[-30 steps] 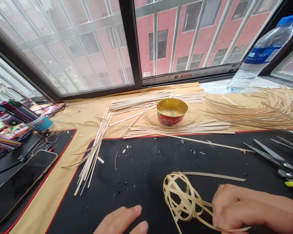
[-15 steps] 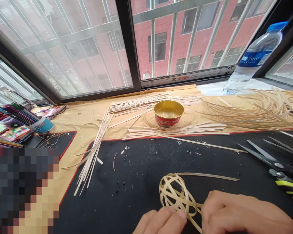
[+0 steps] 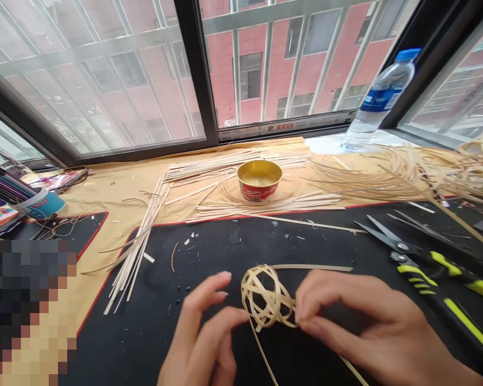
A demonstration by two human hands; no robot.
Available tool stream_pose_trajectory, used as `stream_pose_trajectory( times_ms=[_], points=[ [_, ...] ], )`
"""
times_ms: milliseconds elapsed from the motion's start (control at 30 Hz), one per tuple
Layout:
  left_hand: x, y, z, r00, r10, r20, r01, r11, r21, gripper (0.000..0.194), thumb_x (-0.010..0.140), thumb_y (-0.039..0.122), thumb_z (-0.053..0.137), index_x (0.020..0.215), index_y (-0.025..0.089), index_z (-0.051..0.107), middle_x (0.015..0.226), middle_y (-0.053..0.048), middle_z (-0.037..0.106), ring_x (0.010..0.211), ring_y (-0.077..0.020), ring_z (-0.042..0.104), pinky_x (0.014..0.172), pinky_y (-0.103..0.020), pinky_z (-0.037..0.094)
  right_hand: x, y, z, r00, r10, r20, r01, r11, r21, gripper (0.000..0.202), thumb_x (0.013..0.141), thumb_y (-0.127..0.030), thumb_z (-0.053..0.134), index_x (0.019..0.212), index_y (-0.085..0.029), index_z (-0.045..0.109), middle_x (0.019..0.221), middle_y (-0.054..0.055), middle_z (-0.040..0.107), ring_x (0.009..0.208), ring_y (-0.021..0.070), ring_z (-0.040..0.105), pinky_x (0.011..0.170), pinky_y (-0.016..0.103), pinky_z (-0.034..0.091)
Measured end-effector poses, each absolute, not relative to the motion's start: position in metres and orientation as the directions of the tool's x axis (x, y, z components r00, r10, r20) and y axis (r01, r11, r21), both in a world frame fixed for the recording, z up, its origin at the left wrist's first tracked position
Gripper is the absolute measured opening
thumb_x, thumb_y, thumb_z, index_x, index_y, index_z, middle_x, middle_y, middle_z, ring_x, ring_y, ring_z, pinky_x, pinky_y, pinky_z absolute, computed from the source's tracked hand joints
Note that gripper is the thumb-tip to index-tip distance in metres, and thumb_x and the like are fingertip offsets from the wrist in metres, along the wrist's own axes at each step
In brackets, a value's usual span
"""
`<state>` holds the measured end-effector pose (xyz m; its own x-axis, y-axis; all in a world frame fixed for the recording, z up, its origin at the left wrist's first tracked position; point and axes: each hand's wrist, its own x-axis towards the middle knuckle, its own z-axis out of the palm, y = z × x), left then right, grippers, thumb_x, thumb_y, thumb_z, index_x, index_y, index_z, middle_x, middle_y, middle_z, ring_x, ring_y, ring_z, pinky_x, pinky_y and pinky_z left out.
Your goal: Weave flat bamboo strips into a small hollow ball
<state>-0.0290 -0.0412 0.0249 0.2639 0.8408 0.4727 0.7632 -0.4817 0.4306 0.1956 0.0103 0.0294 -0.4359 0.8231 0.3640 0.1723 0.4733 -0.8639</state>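
A small openwork ball of woven pale strips (image 3: 266,296) sits over the black mat (image 3: 209,246), with loose strip ends trailing right and toward the bottom edge. My right hand (image 3: 358,316) pinches a strip at the ball's right side, thumb and forefinger together. At the ball's left my left hand (image 3: 209,332) has its fingers apart, and one fingertip touches or nearly touches the weave. Beyond the mat's far edge stands a red and gold tin bowl (image 3: 260,181).
Flat strips (image 3: 139,246) lie at the left, with more around the bowl. Curled strips (image 3: 358,179) are heaped at the back right. Scissors (image 3: 398,246) and yellow-black pliers (image 3: 462,273) lie at the right. A water bottle (image 3: 380,102) leans by the window; a pen cup (image 3: 44,203) stands left.
My left hand has opened and come off the front of the ball to its left. More of both hands shows. The view has shifted right, and the ball's front is now uncovered.
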Motion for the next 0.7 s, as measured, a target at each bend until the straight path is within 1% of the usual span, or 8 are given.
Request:
stream_pose_trajectory(
  times_ms=[33, 167, 233, 300, 400, 500, 600, 700],
  points=[
    [-0.030, -0.039, 0.025, 0.283, 0.838, 0.467, 0.745, -0.498, 0.443, 0.034, 0.081, 0.000, 0.049, 0.103, 0.024, 0.057, 0.127, -0.005, 0.052, 0.105, -0.0131, 0.062, 0.088, -0.021, 0.055, 0.196, 0.010, 0.032, -0.414, 0.846, 0.336, 0.194, 0.443, -0.876, 0.009, 0.082, -0.018, 0.065, 0.074, -0.020, 0.061, 0.070, 0.001, 0.067, 0.065, 0.0120, 0.063, 0.061, 0.019, 0.050],
    [-0.030, -0.031, 0.025, 0.135, 0.890, 0.436, 0.664, -0.408, 0.627, 0.021, 0.086, 0.010, 0.052, 0.101, 0.025, 0.058, 0.127, -0.006, 0.051, 0.119, -0.0178, 0.053, 0.099, -0.032, 0.050, 0.199, 0.012, 0.033, -0.376, 0.902, 0.212, 0.161, 0.289, -0.944, 0.013, 0.082, -0.027, 0.066, 0.073, -0.018, 0.063, 0.072, 0.001, 0.067, 0.068, 0.0125, 0.062, 0.064, 0.021, 0.050],
    [-0.027, -0.025, 0.028, 0.093, 0.925, 0.369, 0.627, -0.343, 0.699, 0.013, 0.088, 0.022, 0.055, 0.096, 0.025, 0.064, 0.126, -0.005, 0.054, 0.120, -0.0198, 0.053, 0.102, -0.037, 0.047, 0.200, 0.013, 0.032, -0.368, 0.912, 0.184, 0.126, 0.244, -0.961, 0.014, 0.081, -0.030, 0.067, 0.075, -0.017, 0.064, 0.073, 0.001, 0.067, 0.068, 0.0123, 0.061, 0.064, 0.021, 0.050],
    [-0.021, -0.018, 0.035, 0.112, 0.960, 0.255, 0.610, -0.269, 0.745, 0.013, 0.084, 0.034, 0.060, 0.087, 0.026, 0.070, 0.128, -0.005, 0.054, 0.123, -0.0234, 0.051, 0.105, -0.042, 0.044, 0.200, 0.014, 0.030, -0.367, 0.915, 0.169, 0.097, 0.218, -0.971, 0.017, 0.079, -0.032, 0.069, 0.076, -0.016, 0.064, 0.073, 0.002, 0.067, 0.067, 0.0122, 0.062, 0.063, 0.021, 0.051],
    [-0.009, -0.011, 0.047, 0.179, 0.981, 0.076, 0.655, -0.177, 0.735, 0.013, 0.077, 0.038, 0.066, 0.080, 0.028, 0.074, 0.137, -0.003, 0.050, 0.131, -0.0278, 0.044, 0.111, -0.047, 0.034, 0.200, 0.015, 0.026, -0.379, 0.909, 0.174, 0.036, 0.202, -0.979, 0.020, 0.076, -0.034, 0.072, 0.077, -0.016, 0.064, 0.072, 0.001, 0.067, 0.064, 0.0115, 0.062, 0.061, 0.021, 0.051],
    [0.004, -0.008, 0.055, 0.202, 0.977, -0.074, 0.722, -0.097, 0.685, 0.012, 0.075, 0.034, 0.066, 0.081, 0.029, 0.075, 0.145, -0.002, 0.043, 0.133, -0.0280, 0.042, 0.114, -0.045, 0.027, 0.200, 0.016, 0.023, -0.382, 0.903, 0.196, 0.011, 0.216, -0.976, 0.020, 0.076, -0.035, 0.072, 0.078, -0.016, 0.064, 0.072, 0.001, 0.066, 0.063, 0.0114, 0.061, 0.059, 0.021, 0.051],
    [0.009, -0.007, 0.057, 0.233, 0.963, -0.139, 0.728, -0.077, 0.681, 0.015, 0.076, 0.035, 0.063, 0.081, 0.027, 0.075, 0.147, -0.004, 0.041, 0.135, -0.0277, 0.038, 0.115, -0.042, 0.025, 0.200, 0.016, 0.022, -0.374, 0.905, 0.202, -0.011, 0.213, -0.977, 0.021, 0.077, -0.036, 0.070, 0.079, -0.017, 0.063, 0.073, 0.001, 0.065, 0.063, 0.0119, 0.062, 0.057, 0.022, 0.052],
    [0.008, -0.004, 0.056, 0.281, 0.944, -0.175, 0.692, -0.073, 0.718, 0.020, 0.076, 0.039, 0.062, 0.080, 0.025, 0.076, 0.145, -0.007, 0.044, 0.138, -0.0282, 0.033, 0.116, -0.042, 0.023, 0.198, 0.016, 0.021, -0.368, 0.908, 0.200, -0.060, 0.192, -0.980, 0.022, 0.076, -0.037, 0.071, 0.079, -0.017, 0.061, 0.073, 0.001, 0.064, 0.064, 0.0120, 0.062, 0.056, 0.022, 0.053]
  ],
)
